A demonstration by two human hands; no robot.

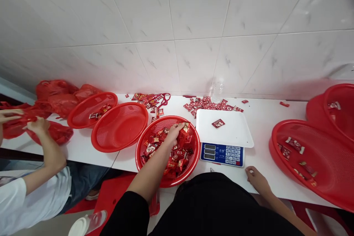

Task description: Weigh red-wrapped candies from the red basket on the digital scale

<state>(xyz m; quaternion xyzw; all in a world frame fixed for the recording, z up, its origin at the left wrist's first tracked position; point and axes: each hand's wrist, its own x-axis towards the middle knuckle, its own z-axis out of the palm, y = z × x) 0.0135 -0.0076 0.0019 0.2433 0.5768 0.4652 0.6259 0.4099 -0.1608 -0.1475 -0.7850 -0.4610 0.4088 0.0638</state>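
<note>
My left hand is inside a red plastic basket heaped with small wrapped candies. Its fingers are closed on a red-and-gold wrapped candy at the basket's right side. My right hand rests at the table's front edge, fingers curled in, with nothing seen in it. Just left of that hand is a blue digital scale with a white tray. On the tray lies one small dark red packet.
Small red packets lie scattered behind the scale near a clear plastic bottle. Red baskets stand at the left and right. At far left, a co-worker's hands handle red plastic bags. A lidded cup stands below.
</note>
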